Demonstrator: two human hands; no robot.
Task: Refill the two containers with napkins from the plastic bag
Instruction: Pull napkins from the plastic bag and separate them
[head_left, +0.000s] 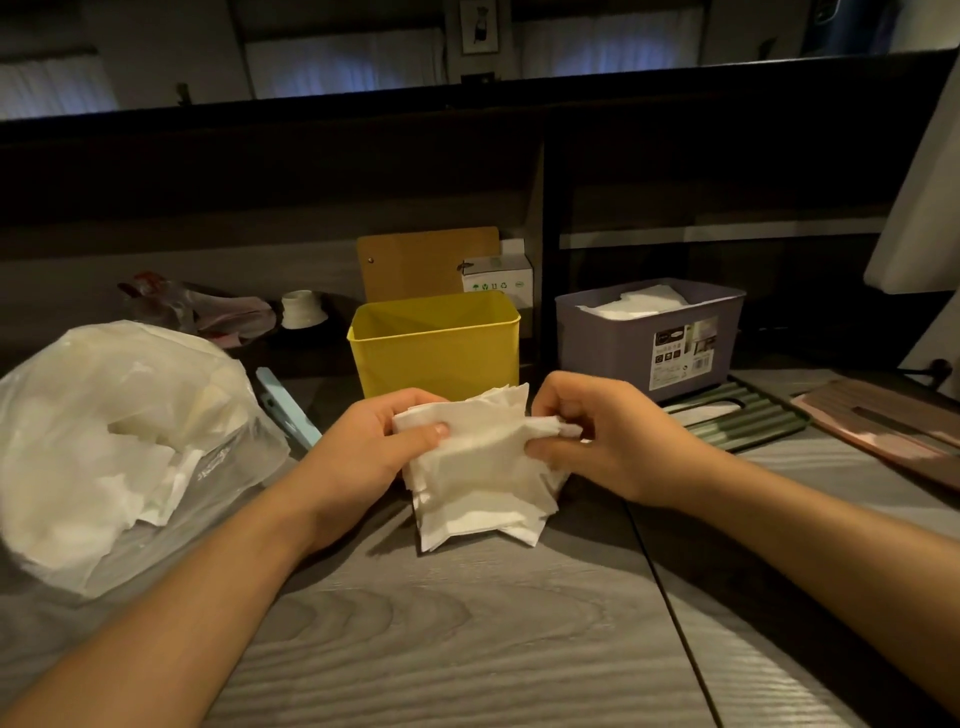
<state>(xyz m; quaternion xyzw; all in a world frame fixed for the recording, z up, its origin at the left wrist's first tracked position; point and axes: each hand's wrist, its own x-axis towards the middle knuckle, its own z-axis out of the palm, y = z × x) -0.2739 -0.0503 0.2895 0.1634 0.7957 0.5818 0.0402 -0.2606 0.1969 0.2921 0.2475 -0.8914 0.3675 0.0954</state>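
While both grip it, napkin stack (480, 467) sits between left hand (358, 457) and right hand (602, 441).

Crinkly clear plastic bag (104, 447); soft paper napkins (478, 467); wood-grain table (467, 649).

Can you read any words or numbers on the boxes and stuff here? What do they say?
Nothing here can be read for sure.
Sticker label on the purple container: has print and small pictures, too small and blurred to read.
Small white cardboard box behind the yellow container: green packing symbols only, no words to make out.
Plastic bag: faint print near its edge, too blurred to read.
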